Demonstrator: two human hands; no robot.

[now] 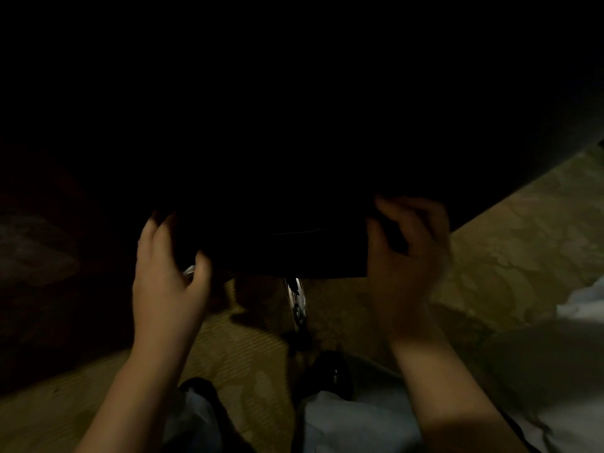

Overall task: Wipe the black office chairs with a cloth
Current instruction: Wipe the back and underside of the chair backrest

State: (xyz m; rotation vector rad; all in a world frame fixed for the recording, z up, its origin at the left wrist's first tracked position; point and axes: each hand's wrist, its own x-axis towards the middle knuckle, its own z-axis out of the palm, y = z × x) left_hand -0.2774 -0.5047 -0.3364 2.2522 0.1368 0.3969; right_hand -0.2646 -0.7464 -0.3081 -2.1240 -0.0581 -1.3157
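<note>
The scene is very dark. A black office chair fills the upper middle of the head view, and only its lower edge shows. My left hand grips the chair's left edge, thumb curled underneath. My right hand holds the right edge, fingers bent over the top. A chrome base leg gleams below the chair between my hands. No cloth can be made out in either hand.
Patterned tan carpet covers the floor to the right and below. My dark shoes and light trousers are at the bottom. A pale fabric shape lies at the right edge. The left side is in deep shadow.
</note>
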